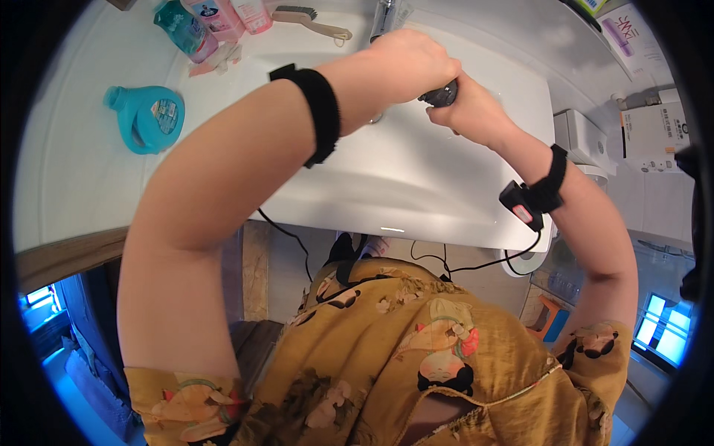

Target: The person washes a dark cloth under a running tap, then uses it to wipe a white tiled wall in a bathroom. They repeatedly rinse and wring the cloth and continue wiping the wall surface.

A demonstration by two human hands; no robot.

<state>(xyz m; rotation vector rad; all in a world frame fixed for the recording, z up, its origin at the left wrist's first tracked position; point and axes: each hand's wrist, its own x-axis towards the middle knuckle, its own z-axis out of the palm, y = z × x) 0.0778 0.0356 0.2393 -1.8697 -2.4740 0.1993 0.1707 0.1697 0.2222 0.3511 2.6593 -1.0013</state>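
Note:
Both hands meet over a white washbasin [401,184], close to its back edge. A dark, wet-looking bundle, perhaps cloth, [440,95] is gripped between them, mostly hidden by the fingers. My left hand [415,64] is closed over its upper part, with the back of the hand facing the camera. From the right, my right hand [474,111] wraps around the bundle's other side, touching the left hand. Partly behind my left hand stands a chrome faucet [384,19]. Black straps circle both forearms, the right one carrying a small black device [521,205] with a cable.
A blue detergent bottle [146,118] lies on the left counter. Behind it are a teal bottle [184,30], pink packages [218,18] and a scrubbing brush [312,22]. Boxes [655,134] are at the right. Black cables hang below the basin's front edge.

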